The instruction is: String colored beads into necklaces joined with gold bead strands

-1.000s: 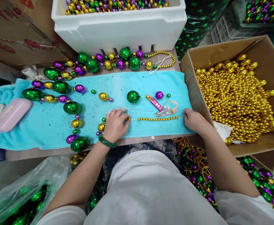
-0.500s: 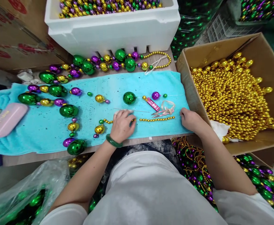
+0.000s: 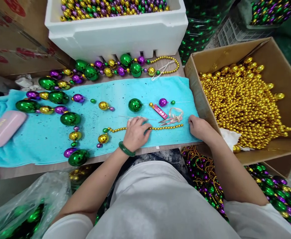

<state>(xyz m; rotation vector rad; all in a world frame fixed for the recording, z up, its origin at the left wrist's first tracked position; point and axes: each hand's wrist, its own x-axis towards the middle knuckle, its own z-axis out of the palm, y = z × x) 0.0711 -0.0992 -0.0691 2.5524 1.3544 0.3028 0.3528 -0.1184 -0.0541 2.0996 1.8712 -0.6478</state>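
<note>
A strand of small gold beads [image 3: 167, 127] runs across the blue towel [image 3: 43, 132]. My left hand [image 3: 136, 135], with a green bangle at its wrist, pinches the strand near its middle with thumb and fingers. At the strand's left end sit a small green bead [image 3: 106, 130], a larger gold ball [image 3: 103, 138] and a purple bead. To the right of the strand, my right hand [image 3: 200, 128] is closed; what its fingers hold cannot be made out. Thread scissors [image 3: 170, 120] and a pink packet [image 3: 160, 111] lie above the strand, near a thin needle [image 3: 147, 119].
A cardboard box [image 3: 259, 153] of gold bead strands stands on the right. Behind the towel is a white foam box [image 3: 117, 36] of mixed beads, with a finished-looking necklace [image 3: 135, 70] before it. A pink case [image 3: 7, 128] lies at left.
My left hand has slid right along the gold strand, and the gap between its two lengths of beads has closed. My right hand stays closed in nearly the same place.
</note>
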